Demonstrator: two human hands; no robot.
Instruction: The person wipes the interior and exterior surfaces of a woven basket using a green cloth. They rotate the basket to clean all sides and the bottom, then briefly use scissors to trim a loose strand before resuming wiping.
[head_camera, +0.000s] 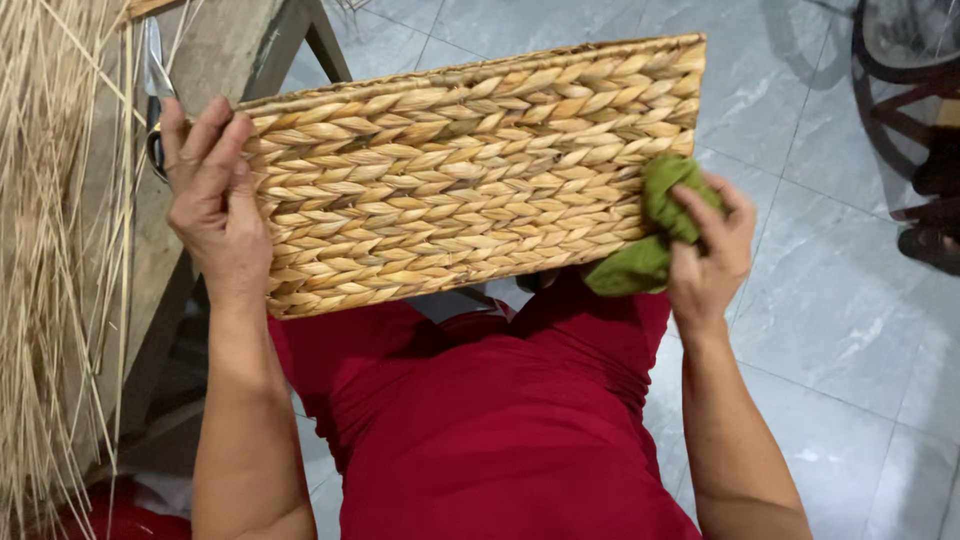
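You're holding a woven rectangular basket (470, 175) up in front of your chest, one braided side turned toward you, probably so you can get at the whole face of it. Your left hand (212, 200) is gripping the left end, fingers (205, 135) wrapping over the top corner and clamping it steady, which looks like the anchor for whatever pressure comes from the other side. Your right hand (708, 250) is clenching a bunched-up green cloth (655, 225) and pressing it against the basket's lower right corner, so the cloth is touching the weave right at that edge. The basket is hanging in the air, tilted a bit with the right end higher, not resting on anything I can see. Off to your left, loose dry straw strands (50, 250) are hanging down beside a wooden tabletop (215, 50), and a pair of scissors (155, 85) is lying on it just behind your left hand. Grey floor tiles (830, 330) are showing underneath, and your red shirt (490, 420) is filling the bottom.
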